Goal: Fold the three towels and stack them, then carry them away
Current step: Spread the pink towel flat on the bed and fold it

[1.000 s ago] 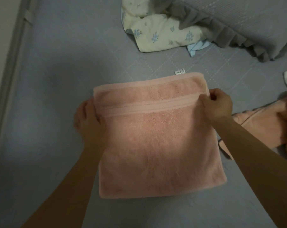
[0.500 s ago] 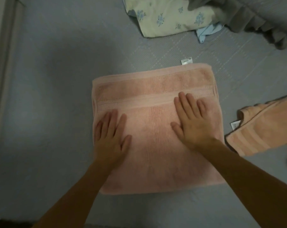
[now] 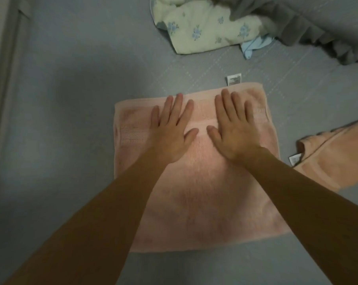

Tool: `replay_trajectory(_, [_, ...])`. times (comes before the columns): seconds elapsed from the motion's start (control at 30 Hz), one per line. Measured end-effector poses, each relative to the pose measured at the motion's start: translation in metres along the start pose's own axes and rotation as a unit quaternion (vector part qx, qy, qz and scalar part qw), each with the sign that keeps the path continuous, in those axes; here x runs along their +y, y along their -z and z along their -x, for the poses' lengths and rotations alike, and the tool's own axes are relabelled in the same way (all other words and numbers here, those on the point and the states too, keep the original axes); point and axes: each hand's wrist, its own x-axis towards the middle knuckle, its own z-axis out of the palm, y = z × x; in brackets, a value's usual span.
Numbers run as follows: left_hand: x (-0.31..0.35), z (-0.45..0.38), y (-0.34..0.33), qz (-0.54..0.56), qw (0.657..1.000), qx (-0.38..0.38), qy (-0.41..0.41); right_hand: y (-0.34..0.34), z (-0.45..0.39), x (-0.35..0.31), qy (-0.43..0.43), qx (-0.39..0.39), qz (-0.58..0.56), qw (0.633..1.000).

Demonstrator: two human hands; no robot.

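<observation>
A pink towel (image 3: 204, 202), folded into a rough square, lies flat on the grey bed cover (image 3: 71, 99) in the middle of the view. A white label (image 3: 233, 79) sticks out past its far right corner. My left hand (image 3: 172, 130) rests flat on the towel's far left part, fingers spread. Beside it, my right hand (image 3: 235, 128) presses flat on the far right part, fingers spread too. Neither hand grips anything. A second pink towel (image 3: 334, 159) lies rumpled at the right edge, partly cut off by the frame.
A cream cloth with blue flowers (image 3: 206, 25) and a light blue cloth (image 3: 254, 46) lie bunched at the far side. A grey ruffled cover (image 3: 317, 31) fills the top right corner. The bed's edge (image 3: 3, 79) runs down the left side.
Both hands let go of the towel's side edges, laid flat on it, and have slid from its middle toward its far edge, closer together.
</observation>
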Motion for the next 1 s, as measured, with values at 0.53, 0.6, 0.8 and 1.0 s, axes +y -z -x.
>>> replay_trajectory(0.53, [0.002,0.212,-0.04,0.088,0.994,0.002,-0.058,-0.039,0.205,0.048,0.081,-0.058,-0.06,0.993])
replay_trajectory(0.6, [0.007,0.251,-0.051,0.076,0.994,-0.056,-0.063,-0.05,0.231,0.061,0.127,-0.098,-0.034,0.986])
replay_trajectory(0.8, [0.008,0.27,-0.043,0.044,0.996,-0.036,-0.064,-0.04,0.228,0.088,0.194,-0.099,0.0,0.976])
replay_trajectory(1.0, [0.007,0.299,-0.026,0.136,0.988,0.07,0.034,-0.016,0.24,0.081,0.185,-0.041,-0.084,0.978])
